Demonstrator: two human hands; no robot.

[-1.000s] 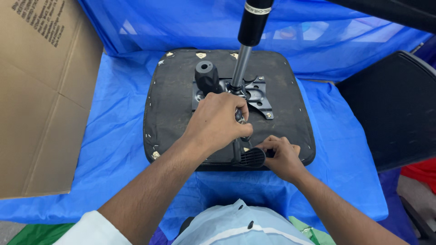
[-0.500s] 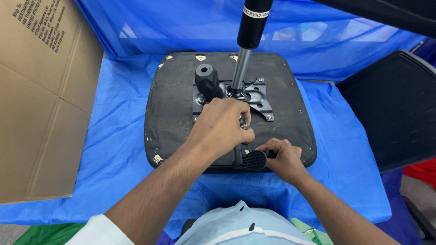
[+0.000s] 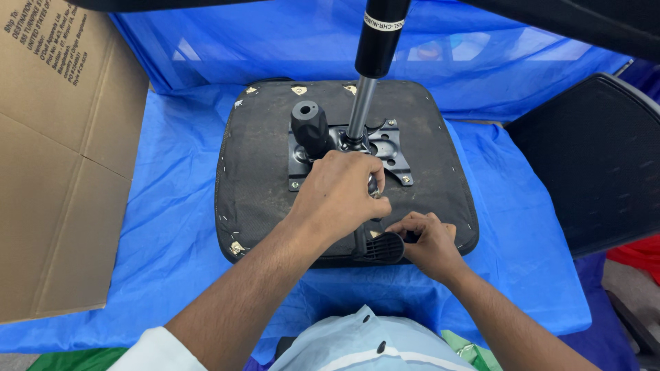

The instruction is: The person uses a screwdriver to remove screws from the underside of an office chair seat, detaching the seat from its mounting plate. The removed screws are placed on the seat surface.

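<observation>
One black seat cushion (image 3: 261, 172) lies upside down at the centre of the frame on a tabletop covered with one blue cloth (image 3: 165, 227). Screwed to its underside is one black metal mounting plate (image 3: 388, 148), and from that plate one gas-lift cylinder (image 3: 371, 62) rises toward the top centre, its lower rod silvery, its upper body black. Round the black body runs one narrow white label band with dark print. Just left of the rod stands one stubby black knob (image 3: 309, 127).

Two hands work here. The left hand (image 3: 340, 196) sits over the lower part of the plate, its grip clenched round a small metal part at its fingertips; what that part is cannot be told. The right hand (image 3: 426, 240), at lower centre right, pinches its grip on one ribbed black lever handle (image 3: 381, 247) at the near edge of the cushion.

One brown cardboard box (image 3: 62, 172) fills the left side of the frame; dark printed lines sit slantwise at its upper left corner. One black mesh panel (image 3: 591, 158) leans at the right edge. Small pale staples and tags dot the cushion's rim.
</observation>
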